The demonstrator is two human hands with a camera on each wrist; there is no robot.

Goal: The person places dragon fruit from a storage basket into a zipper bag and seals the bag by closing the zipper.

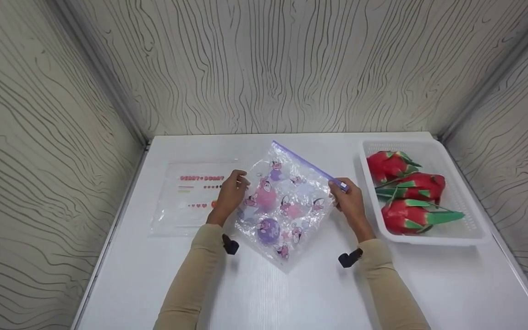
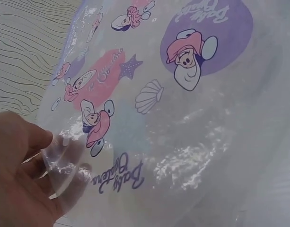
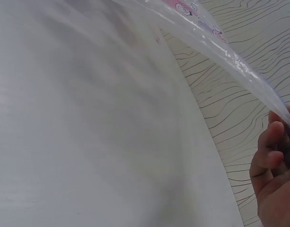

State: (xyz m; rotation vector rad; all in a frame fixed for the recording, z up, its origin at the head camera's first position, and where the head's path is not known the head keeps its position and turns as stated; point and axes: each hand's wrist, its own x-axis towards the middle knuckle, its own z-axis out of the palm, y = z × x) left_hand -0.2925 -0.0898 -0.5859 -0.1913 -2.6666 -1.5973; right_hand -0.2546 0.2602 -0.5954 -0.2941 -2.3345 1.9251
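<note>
A clear zip bag (image 1: 287, 206) printed with pink and purple cartoon figures is held up at a slant over the table, its purple zip strip (image 1: 305, 160) along the upper right edge. My right hand (image 1: 350, 199) pinches the corner at the lower end of that strip, by the white slider. At the opposite side, my left hand (image 1: 231, 195) grips the bag's edge. Some of its fingers show through the clear plastic (image 2: 107, 127) in the left wrist view. From the right wrist, the bag (image 3: 239, 66) appears nearly edge-on, stretching away from curled fingers (image 3: 272, 142).
A second clear bag (image 1: 172, 201) with red lettering and hearts lies flat on the white table (image 1: 273, 298), left of the left hand. On the right stands a white basket (image 1: 461, 183) with several red dragon fruits (image 1: 406, 215). Wood-patterned panels (image 1: 268, 68) enclose the table.
</note>
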